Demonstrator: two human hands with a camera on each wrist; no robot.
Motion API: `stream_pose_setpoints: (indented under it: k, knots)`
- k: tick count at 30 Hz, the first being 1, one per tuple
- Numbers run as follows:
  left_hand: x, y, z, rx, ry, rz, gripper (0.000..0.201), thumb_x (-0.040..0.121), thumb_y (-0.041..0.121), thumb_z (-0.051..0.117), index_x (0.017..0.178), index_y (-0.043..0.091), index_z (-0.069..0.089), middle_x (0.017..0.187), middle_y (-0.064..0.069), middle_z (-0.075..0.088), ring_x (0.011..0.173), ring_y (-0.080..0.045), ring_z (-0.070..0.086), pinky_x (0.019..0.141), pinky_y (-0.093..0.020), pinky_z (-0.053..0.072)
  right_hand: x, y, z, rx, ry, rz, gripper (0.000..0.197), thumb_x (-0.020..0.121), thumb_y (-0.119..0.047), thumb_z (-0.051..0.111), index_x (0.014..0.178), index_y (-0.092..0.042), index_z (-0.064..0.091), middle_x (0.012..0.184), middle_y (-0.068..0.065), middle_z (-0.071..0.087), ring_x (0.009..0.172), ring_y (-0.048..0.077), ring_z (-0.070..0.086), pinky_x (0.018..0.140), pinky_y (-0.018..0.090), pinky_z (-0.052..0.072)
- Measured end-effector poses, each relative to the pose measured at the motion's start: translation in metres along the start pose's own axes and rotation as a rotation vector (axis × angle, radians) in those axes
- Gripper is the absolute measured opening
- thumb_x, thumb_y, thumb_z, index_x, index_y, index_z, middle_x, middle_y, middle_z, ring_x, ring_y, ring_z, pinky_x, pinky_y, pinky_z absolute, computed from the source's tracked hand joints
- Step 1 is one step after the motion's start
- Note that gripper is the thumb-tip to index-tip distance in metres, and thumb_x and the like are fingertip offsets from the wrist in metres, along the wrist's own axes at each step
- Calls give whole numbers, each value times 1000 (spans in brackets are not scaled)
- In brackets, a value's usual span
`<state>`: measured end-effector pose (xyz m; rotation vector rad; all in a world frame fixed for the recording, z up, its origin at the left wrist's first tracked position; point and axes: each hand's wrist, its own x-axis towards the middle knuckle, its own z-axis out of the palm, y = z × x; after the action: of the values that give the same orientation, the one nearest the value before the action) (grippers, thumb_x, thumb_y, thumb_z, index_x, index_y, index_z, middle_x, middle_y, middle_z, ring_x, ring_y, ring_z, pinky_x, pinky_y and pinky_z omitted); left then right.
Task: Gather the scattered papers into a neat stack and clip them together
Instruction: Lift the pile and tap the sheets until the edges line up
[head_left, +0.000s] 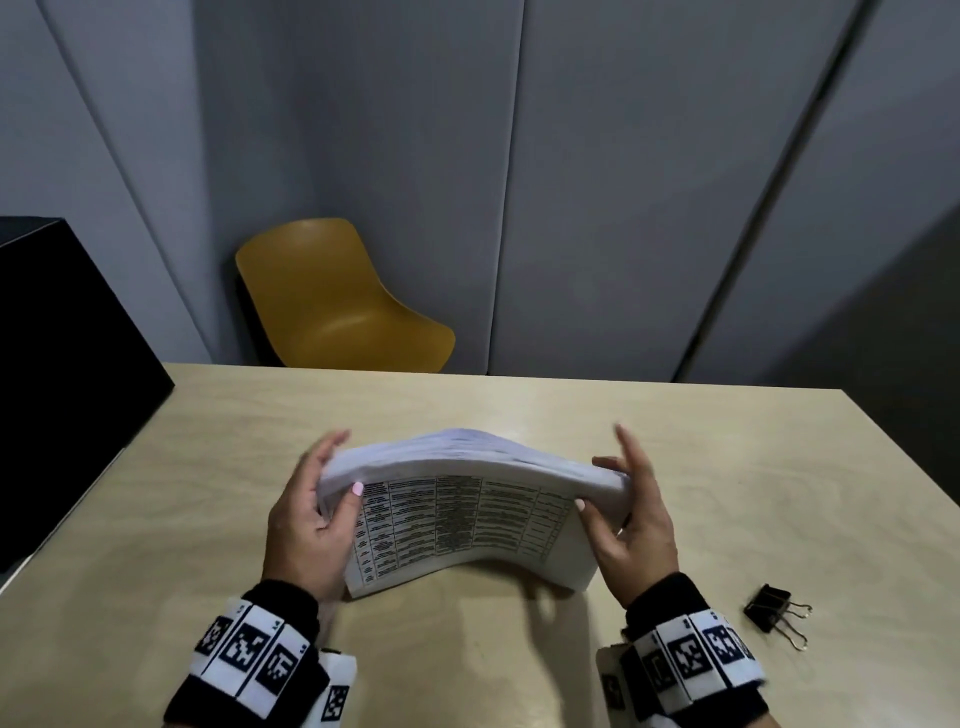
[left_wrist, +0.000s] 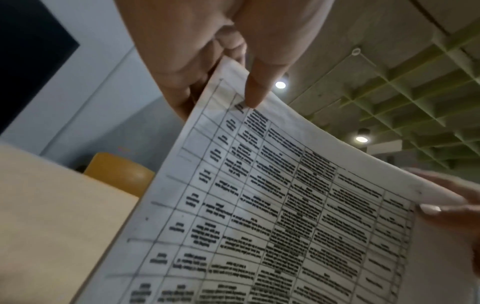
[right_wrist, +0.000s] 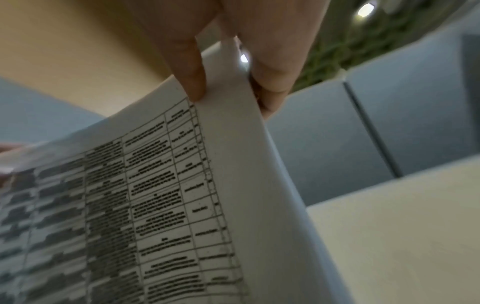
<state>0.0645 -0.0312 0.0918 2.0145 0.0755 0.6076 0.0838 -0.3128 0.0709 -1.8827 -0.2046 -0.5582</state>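
Here, left hand (head_left: 306, 525), right hand (head_left: 631, 525), gripping upright papers (head_left: 457, 519)

Light wood table (head_left: 701, 467); black binder clip (head_left: 777, 613) lying near right front edge.

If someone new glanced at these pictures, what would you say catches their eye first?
First, the stack of papers at the middle of the table, stood on its lower edge and bowed, with a printed grid facing the camera. The left hand and right hand grip its two sides. Next, the black binder clip lying untouched at the right, and the yellow chair beyond the table.
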Motion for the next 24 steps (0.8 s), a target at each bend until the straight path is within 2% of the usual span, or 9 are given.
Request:
stream_pose_setpoints:
  k: [3, 5, 7, 8, 11, 15, 20, 22, 24]
  knots:
    - [-2, -4, 2, -244, -21, -246, 62, 79, -5, 63, 127, 28, 41, 100, 5, 60, 85, -13, 61, 73, -18, 52, -2, 13, 0, 199, -59, 247, 76, 62, -5, 80, 127, -22, 42, 95, -11, 60, 78, -8, 59, 76, 8, 46]
    - [-6, -7, 9, -308, -85, -379, 45, 79, -4, 64, 120, 9, 51, 96, 1, 63, 91, -18, 62, 80, -25, 54, -5, 22, 6, 228, -137, 363, 54, 52, -14, 88, 98, -21, 60, 84, -10, 68, 69, -12, 62, 76, 19, 51]
    - [-9, -8, 15, -298, -112, -473, 32, 82, 3, 62, 114, 1, 57, 94, -4, 66, 88, -18, 62, 89, -36, 52, -8, 29, 13, 172, -132, 403, 32, 60, -8, 84, 75, -29, 65, 77, -9, 70, 64, -15, 61, 77, 32, 51]
    - [-9, -8, 17, -319, -104, -494, 27, 84, 5, 60, 111, 2, 59, 92, -4, 67, 84, -17, 63, 82, -30, 56, -9, 30, 16, 151, -123, 390, 24, 61, -15, 84, 68, -31, 68, 71, -10, 70, 64, -13, 61, 76, 34, 52]
    - [-3, -3, 15, -353, -54, -467, 20, 84, 3, 61, 103, 8, 62, 77, 8, 70, 76, -11, 66, 53, -6, 49, -6, 24, 18, 223, -66, 341, 18, 62, -25, 83, 67, -39, 72, 65, -21, 71, 63, -4, 61, 65, 28, 54]
    - [-5, 4, 11, -380, -36, -449, 23, 77, -9, 64, 89, 11, 62, 56, 14, 70, 58, -2, 65, 47, -6, 47, -8, 30, 17, 257, -13, 335, 34, 61, 0, 77, 81, -26, 69, 69, -25, 71, 68, -8, 64, 70, 20, 54]
    - [-19, -1, 17, -437, -64, -582, 24, 77, 1, 67, 100, 3, 60, 77, 0, 65, 67, -11, 62, 62, -24, 54, -19, 44, 26, 162, -62, 456, 47, 65, 16, 72, 64, -31, 65, 55, -23, 65, 60, -18, 59, 66, 14, 51]
    - [-16, -2, 18, -433, -50, -556, 16, 78, -2, 66, 90, 7, 63, 69, 5, 69, 57, -4, 66, 50, -15, 50, -16, 44, 25, 159, -53, 459, 47, 67, 14, 72, 56, -32, 70, 54, -24, 67, 58, -14, 60, 65, 22, 52]
    - [-12, -5, 18, -424, -34, -532, 18, 77, -5, 66, 81, 11, 63, 55, 9, 70, 50, 5, 65, 45, -8, 47, -14, 43, 25, 197, -26, 440, 44, 66, 15, 72, 60, -28, 70, 56, -23, 68, 58, -11, 62, 62, 17, 53]
